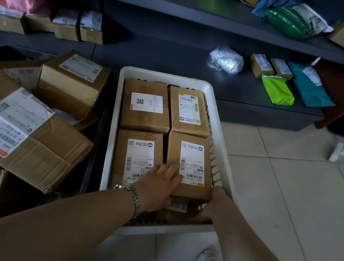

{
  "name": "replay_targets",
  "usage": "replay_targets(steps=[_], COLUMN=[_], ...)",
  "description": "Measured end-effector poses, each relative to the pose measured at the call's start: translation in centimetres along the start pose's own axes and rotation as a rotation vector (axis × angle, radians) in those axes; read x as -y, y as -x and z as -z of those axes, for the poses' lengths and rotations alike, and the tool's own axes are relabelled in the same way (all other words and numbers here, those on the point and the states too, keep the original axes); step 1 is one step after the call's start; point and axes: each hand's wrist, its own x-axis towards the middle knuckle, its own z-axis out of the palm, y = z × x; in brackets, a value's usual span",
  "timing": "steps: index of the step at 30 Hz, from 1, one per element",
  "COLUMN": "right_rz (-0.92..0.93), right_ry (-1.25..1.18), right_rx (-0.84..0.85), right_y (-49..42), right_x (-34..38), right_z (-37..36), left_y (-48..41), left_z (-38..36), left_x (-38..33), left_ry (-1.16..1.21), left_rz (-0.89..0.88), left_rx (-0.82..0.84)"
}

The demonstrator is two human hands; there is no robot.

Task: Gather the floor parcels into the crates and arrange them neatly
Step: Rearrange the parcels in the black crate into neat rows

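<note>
Both forearms reach forward from the bottom edge into the white crate [163, 77]. Left hand [158, 186], watch [136, 199] at the wrist, lies palm down, its fingers straight and close together, flat on the near-right box [194, 156]. Right hand [211, 205] is at that box's near right corner, thumb against the corner. Its fingers are hidden below the edge, so I cannot tell their state. The box sits in the crate, tight beside three other boxes [145, 106].

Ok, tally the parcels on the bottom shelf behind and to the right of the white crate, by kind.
Small brown cardboard boxes: 2
Lime-green plastic mailer bag: 1
Teal plastic mailer bag: 1
Clear crinkled plastic-wrapped bundle: 1
Total: 5
</note>
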Motion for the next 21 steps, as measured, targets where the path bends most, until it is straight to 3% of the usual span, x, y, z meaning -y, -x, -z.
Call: replay_targets(steps=[4, 13, 21], right_rz=[0.104, 0.205, 0.378], right_ry=[0.003, -0.104, -0.346], right_rx=[-0.047, 0.220, 0.064], right_y=[-1.3, -1.8, -0.9], right_x=[0.1, -0.9, -1.6], right_z=[-0.4, 0.7, -1.6], left_y=[-0.5, -0.6, -0.8], left_z=[-0.4, -2.4, -2.4], left_x=[-1.0, -2.2, -1.5], left_ry=[-0.016, -0.145, -0.179], left_rz=[-0.009, -0.129, -0.129], left_rx=[0.008, -0.045, -0.079])
